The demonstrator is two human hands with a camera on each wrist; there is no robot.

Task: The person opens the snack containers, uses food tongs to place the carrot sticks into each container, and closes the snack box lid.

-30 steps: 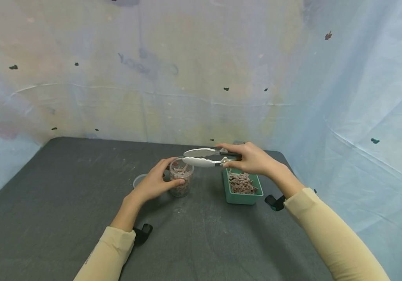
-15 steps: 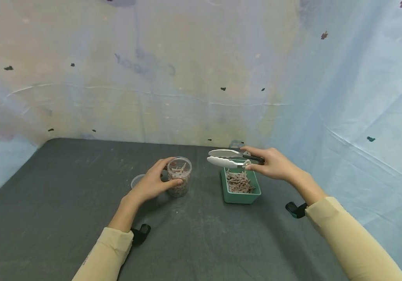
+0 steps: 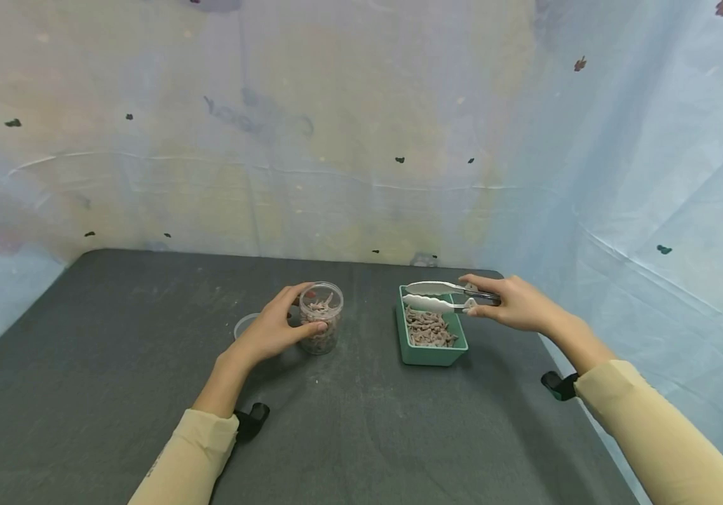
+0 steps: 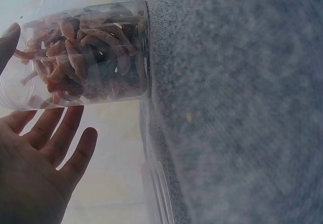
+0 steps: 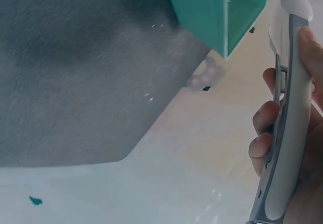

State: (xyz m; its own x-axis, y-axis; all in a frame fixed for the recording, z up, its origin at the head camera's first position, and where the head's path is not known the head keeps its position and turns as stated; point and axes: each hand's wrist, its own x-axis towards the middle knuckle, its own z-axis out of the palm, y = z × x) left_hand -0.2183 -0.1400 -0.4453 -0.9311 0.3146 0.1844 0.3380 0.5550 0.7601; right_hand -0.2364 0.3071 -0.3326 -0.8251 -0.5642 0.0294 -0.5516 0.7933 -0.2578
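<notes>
My left hand (image 3: pixel 279 322) holds a clear jar (image 3: pixel 321 330) upright on the dark table, thumb on the near side and fingers behind. Brownish, twig-like dried pieces (image 4: pixel 83 52) fill most of the jar, and its top is uncovered. In my right hand (image 3: pixel 512 303) is a pair of tongs (image 3: pixel 435 296) with pale scalloped tips, gripped by the handles. The tips stand apart over the back part of a green rectangular tub (image 3: pixel 433 356), nothing between them. More of the same brownish pieces (image 3: pixel 430 330) lie heaped in the tub.
A round clear lid (image 3: pixel 244 324) lies on the table (image 3: pixel 361 435), partly behind my left hand. Small crumbs (image 5: pixel 150 98) dot the table top. A pale plastic sheet (image 3: pixel 336 140) hangs along the back and right side.
My right hand has carried the tongs rightward, from above the jar to above the green tub. My left hand stays on the jar.
</notes>
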